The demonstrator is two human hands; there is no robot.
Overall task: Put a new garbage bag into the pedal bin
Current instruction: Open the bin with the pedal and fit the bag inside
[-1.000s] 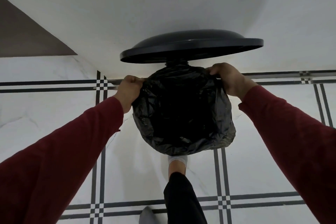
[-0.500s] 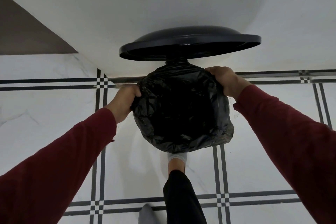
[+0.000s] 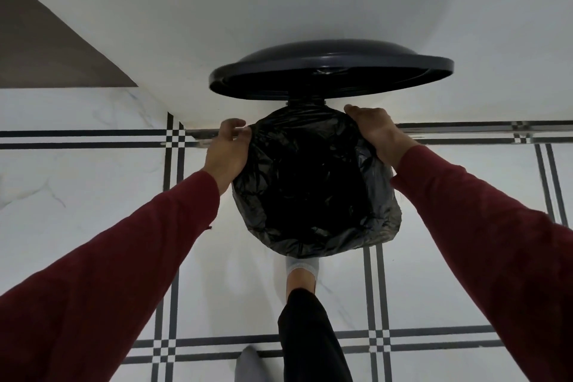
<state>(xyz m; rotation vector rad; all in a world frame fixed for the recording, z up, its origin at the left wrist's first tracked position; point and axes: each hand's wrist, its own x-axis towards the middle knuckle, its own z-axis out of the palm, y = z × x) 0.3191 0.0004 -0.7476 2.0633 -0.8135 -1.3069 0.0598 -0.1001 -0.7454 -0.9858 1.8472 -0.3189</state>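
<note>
Both hands, left hand (image 3: 228, 152) and right hand (image 3: 376, 133), pinching garbage bag (image 3: 313, 189) over pedal bin rim, lid (image 3: 331, 71) up; next, likely tucking slack down.

We look down into the bin's mouth, where the bag (image 3: 313, 195) lines the opening and leaves a dark, open well in the middle, free from above. The raised lid (image 3: 331, 70) hangs over the far edge and closes off any way in from behind, with the wall (image 3: 279, 3) right behind it. Our left hand (image 3: 228, 153) takes up the left rim and our right hand (image 3: 376, 135) the far right rim, both pinching the bag's edge. Our foot (image 3: 302, 271) stands at the near edge, and the leg (image 3: 310, 338) blocks the near approach. The floor (image 3: 93, 195) to either side lies open.
</note>
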